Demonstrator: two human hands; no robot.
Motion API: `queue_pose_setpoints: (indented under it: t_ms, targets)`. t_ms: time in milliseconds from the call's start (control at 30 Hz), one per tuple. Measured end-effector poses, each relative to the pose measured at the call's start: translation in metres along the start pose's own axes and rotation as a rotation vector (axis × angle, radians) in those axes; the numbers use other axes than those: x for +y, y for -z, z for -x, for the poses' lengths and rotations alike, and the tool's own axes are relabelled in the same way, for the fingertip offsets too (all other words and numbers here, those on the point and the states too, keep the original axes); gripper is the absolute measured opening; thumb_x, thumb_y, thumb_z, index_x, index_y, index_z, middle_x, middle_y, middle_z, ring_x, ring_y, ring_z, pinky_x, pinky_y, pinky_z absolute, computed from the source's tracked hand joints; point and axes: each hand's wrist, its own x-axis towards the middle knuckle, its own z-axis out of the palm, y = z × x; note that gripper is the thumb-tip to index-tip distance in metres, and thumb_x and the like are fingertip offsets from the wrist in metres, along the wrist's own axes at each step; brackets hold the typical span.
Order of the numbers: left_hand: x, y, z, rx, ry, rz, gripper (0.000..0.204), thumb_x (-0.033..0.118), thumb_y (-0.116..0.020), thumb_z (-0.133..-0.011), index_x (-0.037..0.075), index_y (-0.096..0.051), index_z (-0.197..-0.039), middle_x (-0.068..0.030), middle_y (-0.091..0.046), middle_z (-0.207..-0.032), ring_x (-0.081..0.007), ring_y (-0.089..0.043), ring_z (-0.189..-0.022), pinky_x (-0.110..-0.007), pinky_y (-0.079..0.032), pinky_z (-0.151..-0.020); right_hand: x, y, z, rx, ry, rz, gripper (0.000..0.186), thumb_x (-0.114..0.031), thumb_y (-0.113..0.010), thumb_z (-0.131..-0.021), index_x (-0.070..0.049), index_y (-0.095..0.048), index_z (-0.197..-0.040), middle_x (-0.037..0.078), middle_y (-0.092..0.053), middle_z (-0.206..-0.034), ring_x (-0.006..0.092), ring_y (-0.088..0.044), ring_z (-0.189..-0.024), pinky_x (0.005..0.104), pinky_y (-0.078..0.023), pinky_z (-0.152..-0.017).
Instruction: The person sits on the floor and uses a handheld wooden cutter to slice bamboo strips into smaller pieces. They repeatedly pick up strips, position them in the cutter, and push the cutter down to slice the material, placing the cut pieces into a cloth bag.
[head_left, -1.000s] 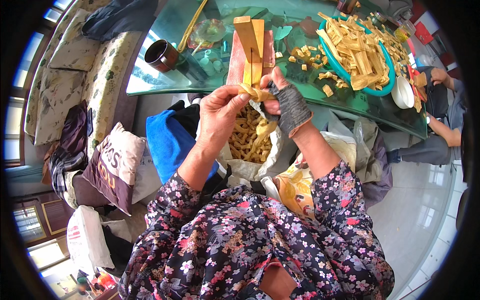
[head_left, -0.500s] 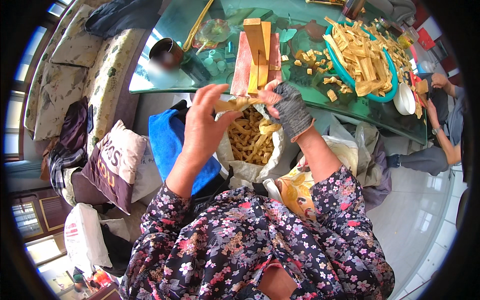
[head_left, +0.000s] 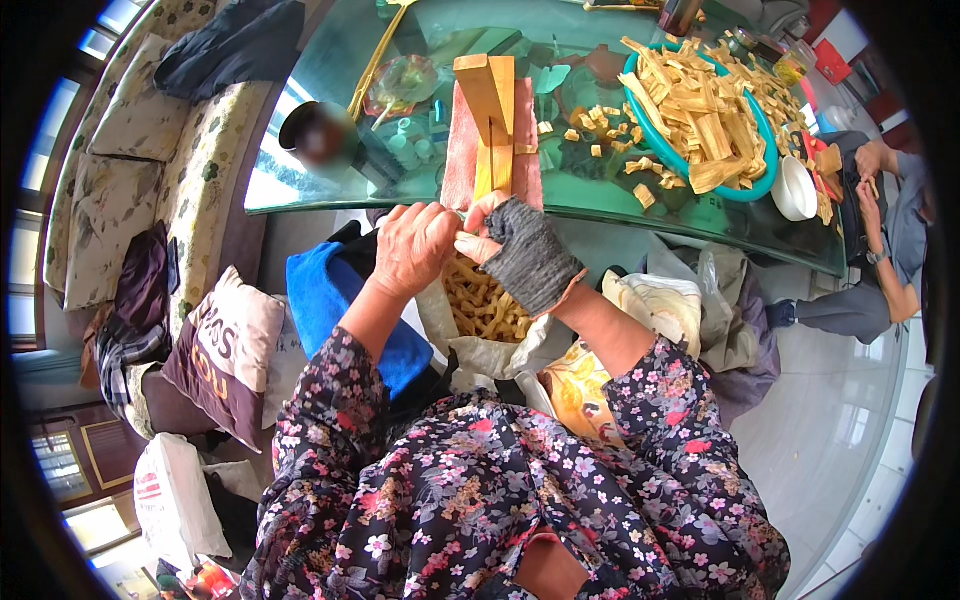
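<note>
Above a white sack (head_left: pixel 485 357) of twisted yellow-tan strips (head_left: pixel 485 305), my two hands meet. My left hand (head_left: pixel 415 248) is closed in a fist, and its thumb side faces the right hand. In a grey fingerless glove, my right hand (head_left: pixel 528 252) is closed too, fingers pinched against the left. The tan strip between them is almost wholly covered by the fingers. Just beyond the hands stands a wooden block fixture (head_left: pixel 497 130) with an upright piece, on a pink cloth (head_left: pixel 459 140) at the table's edge.
On the glass table (head_left: pixel 590 205) sits a teal basin (head_left: pixel 771 165) heaped with flat strips. Small cut pieces (head_left: pixel 645 195) lie beside it, and a white bowl (head_left: pixel 796 190) farther right. A dark cup (head_left: pixel 318 135) stands left. A co-worker's hands (head_left: pixel 872 185) work at far right.
My left hand's fingers, spread before, have closed into a fist. Both hands have come together, and the strip seen between them is now mostly hidden. The view has shifted slightly.
</note>
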Motion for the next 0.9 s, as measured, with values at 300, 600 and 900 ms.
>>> queue_pose_setpoints:
  t_ms: [300, 600, 900]
  targets:
    - [-0.007, -0.035, -0.025, -0.069, 0.632, 1.117, 0.012, 0.012, -0.056, -0.090, 0.005, -0.054, -0.099, 0.0011, -0.054, -0.073, -0.0115, -0.054, -0.061, -0.025, -0.044, -0.054, 0.037, 0.029, -0.034, 0.278, 0.177, 0.349, 0.022, -0.019, -0.071, -0.077, -0.003, -0.057, -0.083, 0.007, -0.057, -0.069, 0.0152, -0.056, -0.065, 0.0290, -0.047, -0.063]
    - [-0.013, -0.025, -0.053, -0.014, 0.680, 1.023, 0.017, 0.017, -0.052, -0.094, 0.003, -0.056, -0.102, 0.0015, -0.051, -0.074, -0.0078, -0.045, -0.066, -0.021, -0.041, -0.061, 0.047, 0.046, -0.051, 0.327, 0.024, 0.393, 0.019, -0.020, -0.068, -0.079, -0.003, -0.060, -0.079, 0.010, -0.057, -0.070, 0.0208, -0.056, -0.065, 0.0314, -0.046, -0.066]
    - [-0.008, -0.035, -0.057, -0.188, 0.721, 0.527, 0.027, 0.022, -0.049, -0.092, -0.002, -0.060, -0.096, -0.0119, -0.063, -0.077, -0.0184, -0.059, -0.070, -0.031, -0.047, -0.066, 0.062, 0.053, -0.060, 0.103, -0.333, 0.693, 0.035, -0.034, -0.055, -0.086, 0.000, -0.063, -0.086, 0.020, -0.062, -0.085, 0.0354, -0.059, -0.082, 0.0401, -0.046, -0.074]
